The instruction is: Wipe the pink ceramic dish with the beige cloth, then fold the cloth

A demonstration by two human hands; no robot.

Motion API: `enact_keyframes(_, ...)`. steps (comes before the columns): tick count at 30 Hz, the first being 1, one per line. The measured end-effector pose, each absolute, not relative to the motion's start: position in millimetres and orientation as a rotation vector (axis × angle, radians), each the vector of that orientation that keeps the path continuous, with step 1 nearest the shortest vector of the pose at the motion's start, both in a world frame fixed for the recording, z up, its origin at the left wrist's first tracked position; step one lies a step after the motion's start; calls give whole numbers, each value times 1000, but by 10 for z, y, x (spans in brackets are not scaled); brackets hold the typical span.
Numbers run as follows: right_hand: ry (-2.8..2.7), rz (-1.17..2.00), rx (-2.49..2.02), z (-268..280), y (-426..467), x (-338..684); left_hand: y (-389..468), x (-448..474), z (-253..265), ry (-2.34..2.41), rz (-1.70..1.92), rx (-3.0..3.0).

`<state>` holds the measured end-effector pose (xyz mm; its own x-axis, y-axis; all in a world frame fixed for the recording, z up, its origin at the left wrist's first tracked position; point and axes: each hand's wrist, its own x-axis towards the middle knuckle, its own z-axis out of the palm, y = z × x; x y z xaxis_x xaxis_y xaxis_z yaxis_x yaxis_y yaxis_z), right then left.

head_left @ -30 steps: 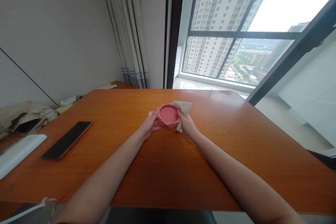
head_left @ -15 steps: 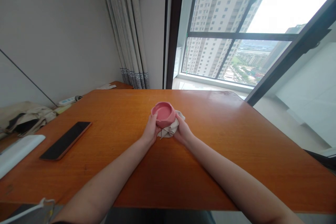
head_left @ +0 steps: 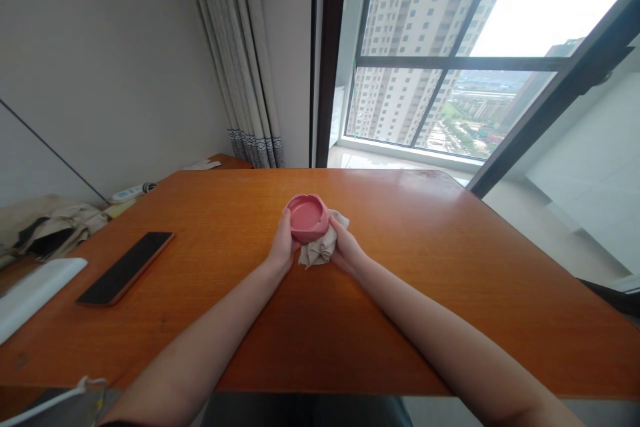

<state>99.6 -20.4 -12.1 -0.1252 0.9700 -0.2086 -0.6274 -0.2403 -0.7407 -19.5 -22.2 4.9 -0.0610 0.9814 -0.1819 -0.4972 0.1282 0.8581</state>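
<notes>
A pink ashtray (head_left: 307,215) with a notched rim is held up over the middle of the table, its hollow facing me. My left hand (head_left: 283,240) grips its left side, the thumb along the outer wall near the rim. My right hand (head_left: 345,245) is closed on a crumpled beige cloth (head_left: 320,248), which it presses against the ashtray's right side and underside. Part of the cloth hangs below the ashtray. The fingers beneath the ashtray and inside the cloth are hidden.
On the brown wooden table (head_left: 400,233), a dark phone-like slab (head_left: 126,268) lies to the left, beside a white rounded object (head_left: 40,293). Fabric (head_left: 55,227) and a power strip (head_left: 133,192) are by the left wall. A window (head_left: 425,100) stands beyond.
The ashtray has shifted slightly left and turned a little. My left thumb has moved from over the rim to the outer side. My right hand keeps the cloth against it.
</notes>
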Motion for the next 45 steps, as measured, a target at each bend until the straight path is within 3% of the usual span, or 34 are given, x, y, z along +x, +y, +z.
enact_keyframes(2,-590,1635,-804,-157,-203,966,-218,-190,18,997,1410,677)
enact_keyframes(9,-659,1614,-924,-110,-62,1187,-188,-315,73,1028,1069,813)
enact_keyframes(18,-673,1701,-743,-19,-300,965,-177,-249,95,961,1421,595)
enact_keyframes(23,-957,1692,-1007,10,-192,1185,-163,-291,110,915,1565,656)
enact_keyframes(25,-1204,1495,-1251,32,-132,1330,-171,-289,110,900,1545,686)
enact_keyframes(28,-1393,895,-1366,88,-93,1483,-201,-255,100,887,1493,736)
enact_keyframes(30,-1375,766,-1247,123,-114,1504,-231,-217,85,909,1428,795)
enact_keyframes(36,-1238,1122,-1032,124,-190,1537,-280,-149,27,763,1022,990)
enact_keyframes(40,-827,1242,-1018,94,-6,2023,-238,-208,-45,848,901,1393)
enact_keyframes(45,-580,882,-1185,-33,284,2919,-289,-276,-42,1146,766,2136)
